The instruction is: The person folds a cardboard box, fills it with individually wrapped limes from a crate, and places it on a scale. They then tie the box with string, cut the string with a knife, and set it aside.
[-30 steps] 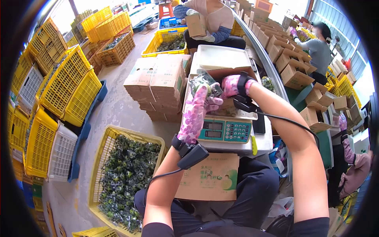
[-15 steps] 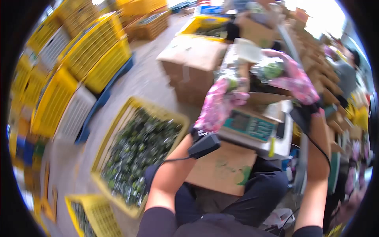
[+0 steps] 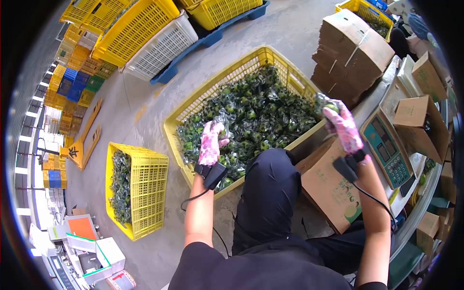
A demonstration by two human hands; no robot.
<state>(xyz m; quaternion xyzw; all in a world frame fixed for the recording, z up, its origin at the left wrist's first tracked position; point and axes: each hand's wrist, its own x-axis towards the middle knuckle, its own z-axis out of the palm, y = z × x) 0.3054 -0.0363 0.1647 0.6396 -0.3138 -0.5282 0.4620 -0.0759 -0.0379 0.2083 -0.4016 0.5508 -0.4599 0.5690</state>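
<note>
My left hand (image 3: 210, 145), in a pink patterned glove, is over the near left part of a large yellow crate (image 3: 179, 159). Its fingers curl around a plastic-wrapped green fruit (image 3: 222, 131), with clear film sticking up beyond them. Many similar wrapped green fruits (image 3: 261, 113) fill the crate. At the crate's right corner, my right hand (image 3: 344, 126), gloved alike, grips another plastic-wrapped green fruit (image 3: 330, 107), partly hidden by the fingers. Beside my right hand stands a scale with a teal keypad panel (image 3: 386, 150).
A smaller yellow crate (image 3: 150, 193) of wrapped fruit stands at left. An open-flapped carton (image 3: 331, 186) is by my knee, and a big carton (image 3: 353, 53) stands behind the scale. Stacked crates (image 3: 164, 46) sit on a blue pallet (image 3: 212, 41). Small cartons (image 3: 420, 123) line the right.
My view has swung left and down toward the large crate. Both hands have moved from the scale area; the left is now over the crate's fruit, the right at its corner.
</note>
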